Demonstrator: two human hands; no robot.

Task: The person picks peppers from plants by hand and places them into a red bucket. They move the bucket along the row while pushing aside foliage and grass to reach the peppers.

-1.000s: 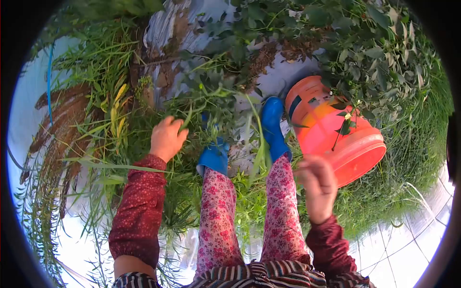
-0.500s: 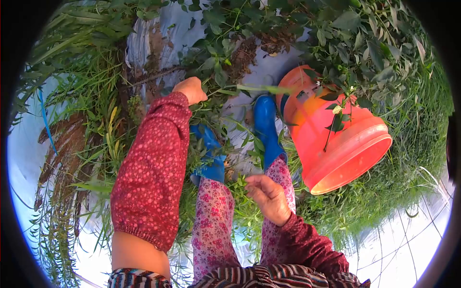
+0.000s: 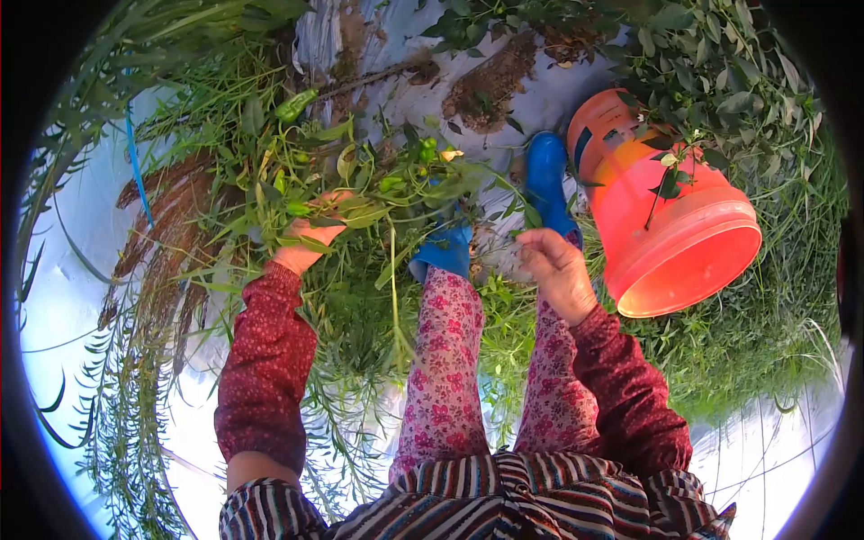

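My left hand (image 3: 310,238) is closed around a leafy pepper branch (image 3: 364,211), partly covered by its leaves. Green peppers hang among those leaves, one long pepper (image 3: 296,106) at the upper left and a smaller one (image 3: 427,149) by a pale yellow bloom. Over my right leg, my right hand (image 3: 556,272) has thumb and fingers pressed together. A small dark green bit shows at its fingertips; I cannot tell what it is. The pepper branch partly hides my left blue boot (image 3: 445,252).
To the right, an orange-red bucket (image 3: 670,211) lies tilted, its mouth toward me, with a leafy sprig across its side. My right blue boot (image 3: 547,184) stands beside it on plastic sheeting (image 3: 504,54). Dense pepper plants (image 3: 711,90), tall grass and brown dry stalks (image 3: 166,243) surround me.
My left hand has come back toward me and left, now with the pepper branch in it. My right hand has moved up and right in view. The whole view has shifted.
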